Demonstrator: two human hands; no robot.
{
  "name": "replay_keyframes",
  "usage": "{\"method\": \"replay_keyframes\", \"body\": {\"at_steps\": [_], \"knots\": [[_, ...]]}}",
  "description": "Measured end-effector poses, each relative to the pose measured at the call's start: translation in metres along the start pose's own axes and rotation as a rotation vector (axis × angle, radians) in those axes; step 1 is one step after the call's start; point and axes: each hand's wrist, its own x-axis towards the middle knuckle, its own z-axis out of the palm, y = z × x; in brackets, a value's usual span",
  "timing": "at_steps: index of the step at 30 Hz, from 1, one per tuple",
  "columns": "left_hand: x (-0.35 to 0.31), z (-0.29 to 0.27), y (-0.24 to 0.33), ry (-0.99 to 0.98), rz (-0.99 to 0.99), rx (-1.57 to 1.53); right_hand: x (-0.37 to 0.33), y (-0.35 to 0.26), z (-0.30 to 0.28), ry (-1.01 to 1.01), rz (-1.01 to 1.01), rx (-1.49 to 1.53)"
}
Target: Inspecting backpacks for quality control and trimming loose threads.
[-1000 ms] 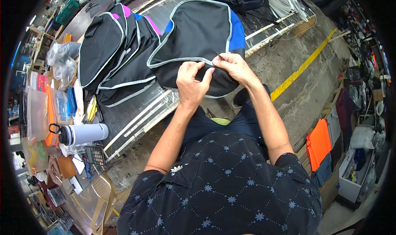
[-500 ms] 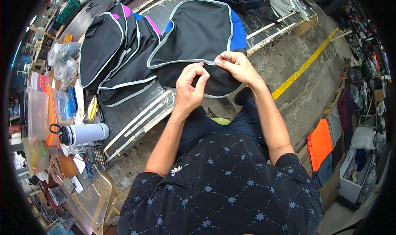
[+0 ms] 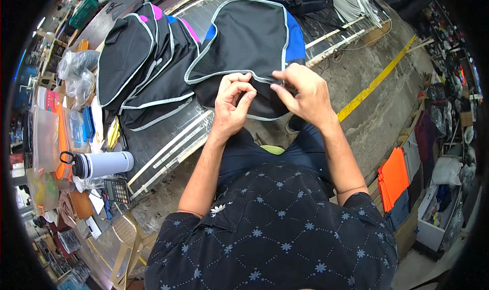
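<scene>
A black fabric bag piece (image 3: 249,40) with grey edge binding and a blue side strip lies over the near edge of the work table, its lower part hanging toward my lap. My left hand (image 3: 232,104) is closed at the grey-bound edge, thumb and fingertips pressed together; whatever is pinched there is too small to make out. Just to the right, my right hand (image 3: 304,94) hovers over the same edge, thumb and forefinger apart, fingertips slightly blurred. Left of this piece, several similar black bag pieces (image 3: 125,60) with grey binding and pink and blue parts overlap in a stack.
A pale bottle (image 3: 107,165) and a calculator (image 3: 118,190) are at the left, near plastic bags (image 3: 79,68). Scissors (image 3: 113,7) lie farther back. Grey strips (image 3: 351,2) hang at the table's far right. Orange sheets (image 3: 393,178) stand on the right, past a yellow floor line (image 3: 364,92).
My right hand's thumb and forefinger have parted and come off the bound edge, the hand shifting slightly right and down. My left hand has stayed almost in place.
</scene>
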Motion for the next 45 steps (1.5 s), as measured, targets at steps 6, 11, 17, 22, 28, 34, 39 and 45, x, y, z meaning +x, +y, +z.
{"method": "replay_keyframes", "body": {"at_steps": [6,11,17,22,28,34,39,45], "knots": [[0.001,0.0,0.0,-0.014,0.004,-0.026,0.0,-0.002,0.018,-0.037,-0.161,-0.207],[0.0,0.002,0.004,-0.011,-0.006,-0.051,0.004,0.0,0.028,0.008,-0.165,-0.215],[0.0,0.002,0.004,0.0,-0.035,-0.068,0.002,0.008,0.029,0.019,-0.24,-0.276],[0.002,0.001,0.003,0.033,-0.061,-0.065,0.002,0.009,0.032,0.156,-0.123,-0.093],[0.006,0.002,-0.007,0.145,-0.003,-0.114,0.002,0.053,0.043,-0.271,0.46,0.422],[0.009,-0.004,0.002,0.296,0.011,0.393,-0.005,0.066,0.051,-0.289,0.524,0.732],[0.014,0.01,0.01,0.209,0.144,0.553,-0.008,0.074,0.055,-0.284,0.527,0.752],[0.013,0.032,0.007,0.226,0.2,0.694,-0.009,0.073,0.055,-0.281,0.529,0.78]]}}
